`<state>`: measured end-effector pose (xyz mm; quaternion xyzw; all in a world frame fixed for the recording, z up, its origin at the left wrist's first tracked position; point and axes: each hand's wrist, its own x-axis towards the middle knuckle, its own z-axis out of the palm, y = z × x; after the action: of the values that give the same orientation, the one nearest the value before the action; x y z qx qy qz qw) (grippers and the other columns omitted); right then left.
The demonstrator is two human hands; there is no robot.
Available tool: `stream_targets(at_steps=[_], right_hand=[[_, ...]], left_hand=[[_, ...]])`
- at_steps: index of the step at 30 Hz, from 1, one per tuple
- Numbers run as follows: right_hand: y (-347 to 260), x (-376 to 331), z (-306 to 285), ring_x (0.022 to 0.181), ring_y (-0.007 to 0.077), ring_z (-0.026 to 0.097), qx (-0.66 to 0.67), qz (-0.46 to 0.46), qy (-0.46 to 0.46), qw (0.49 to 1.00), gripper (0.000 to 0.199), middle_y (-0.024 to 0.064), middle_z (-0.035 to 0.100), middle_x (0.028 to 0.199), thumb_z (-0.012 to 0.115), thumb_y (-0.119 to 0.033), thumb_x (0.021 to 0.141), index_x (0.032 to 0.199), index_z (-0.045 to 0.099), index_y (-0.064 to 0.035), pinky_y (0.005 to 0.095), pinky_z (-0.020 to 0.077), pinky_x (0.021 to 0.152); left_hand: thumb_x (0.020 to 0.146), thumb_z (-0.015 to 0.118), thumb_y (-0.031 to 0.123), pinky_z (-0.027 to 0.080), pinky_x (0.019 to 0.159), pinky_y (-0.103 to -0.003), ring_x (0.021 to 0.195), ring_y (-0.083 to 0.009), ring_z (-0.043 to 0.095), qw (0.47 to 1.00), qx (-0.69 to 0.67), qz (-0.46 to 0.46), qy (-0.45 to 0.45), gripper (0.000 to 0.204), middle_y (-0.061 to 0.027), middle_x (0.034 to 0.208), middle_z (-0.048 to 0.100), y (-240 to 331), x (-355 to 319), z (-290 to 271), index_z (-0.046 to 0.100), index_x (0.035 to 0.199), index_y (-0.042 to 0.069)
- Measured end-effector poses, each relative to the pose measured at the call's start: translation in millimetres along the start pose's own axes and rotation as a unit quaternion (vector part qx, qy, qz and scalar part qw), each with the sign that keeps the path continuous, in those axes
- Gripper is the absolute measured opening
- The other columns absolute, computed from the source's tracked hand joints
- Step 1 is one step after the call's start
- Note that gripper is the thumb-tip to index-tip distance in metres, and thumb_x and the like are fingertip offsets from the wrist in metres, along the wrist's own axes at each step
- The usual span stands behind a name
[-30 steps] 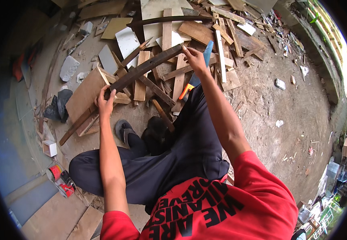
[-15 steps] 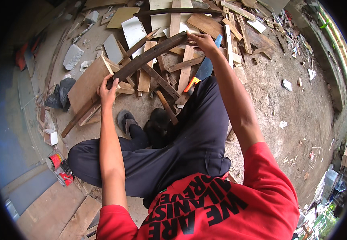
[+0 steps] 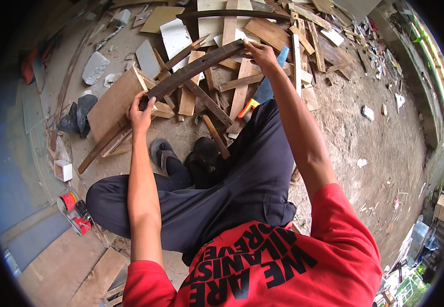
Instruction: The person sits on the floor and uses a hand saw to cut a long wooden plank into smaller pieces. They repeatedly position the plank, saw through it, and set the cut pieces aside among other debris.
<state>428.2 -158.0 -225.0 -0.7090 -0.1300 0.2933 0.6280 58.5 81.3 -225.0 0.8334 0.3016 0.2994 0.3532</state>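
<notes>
Over the scraps (image 3: 238,101), the dark plank (image 3: 196,67) slants from the left hand (image 3: 140,117), which grips it lower down, up and across to the right hand (image 3: 263,56), which pinches its far end.

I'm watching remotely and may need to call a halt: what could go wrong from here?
The right hand holds the dark plank at its far end, which might slip free. The left hand also grips it, and the plank crosses loose scrap wood that it could snag or shift. The handsaw lies close to the right knee, so a sudden leg movement might knock it.
</notes>
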Motion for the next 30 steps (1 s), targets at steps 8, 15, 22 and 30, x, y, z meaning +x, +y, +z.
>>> stream_targets(at_steps=[8,15,22,30], right_hand=[[1,7,9,0.066,0.0068,0.051,-0.057,-0.031,0.03,0.997,0.054,-0.0008,0.067,0.084,0.072,-0.052,0.087,0.107,0.075,-0.0021,0.0237,0.0419,0.06],[26,26,17,0.061,0.006,0.045,-0.137,-0.12,0.127,0.975,0.052,-0.0029,0.062,0.072,0.071,-0.051,0.089,0.103,0.076,-0.0009,0.0253,0.0397,0.057],[2,18,11,0.06,0.0074,0.053,0.001,0.028,0.043,0.999,0.057,-0.0001,0.069,0.088,0.073,-0.054,0.086,0.111,0.072,-0.0031,0.0239,0.0426,0.056],[-19,16,-6,0.082,0.0112,0.069,-0.103,0.02,-0.036,0.994,0.055,0.0037,0.072,0.091,0.073,-0.051,0.086,0.112,0.07,-0.0024,0.0234,0.048,0.064]], left_hand=[[0.086,0.077,0.029,0.048,0.088,-0.031,0.094,-0.0158,0.063,0.999,-0.042,-0.025,0.012,0.038,-0.0073,0.101,0.07,15,-2,3,0.066,0.114,0.004],[0.082,0.08,0.034,0.047,0.092,-0.034,0.095,-0.0184,0.065,0.999,0.04,-0.002,0.018,0.041,-0.0058,0.1,0.071,7,0,2,0.068,0.114,0.011],[0.083,0.078,0.039,0.041,0.097,-0.034,0.096,-0.0214,0.064,0.999,0.006,-0.039,0.015,0.047,-0.0076,0.1,0.069,12,-2,1,0.066,0.116,0.009],[0.086,0.072,0.038,0.038,0.103,-0.037,0.102,-0.025,0.065,0.998,0.046,-0.025,0.023,0.038,-0.0109,0.104,0.072,13,-5,-1,0.07,0.114,0.011]])
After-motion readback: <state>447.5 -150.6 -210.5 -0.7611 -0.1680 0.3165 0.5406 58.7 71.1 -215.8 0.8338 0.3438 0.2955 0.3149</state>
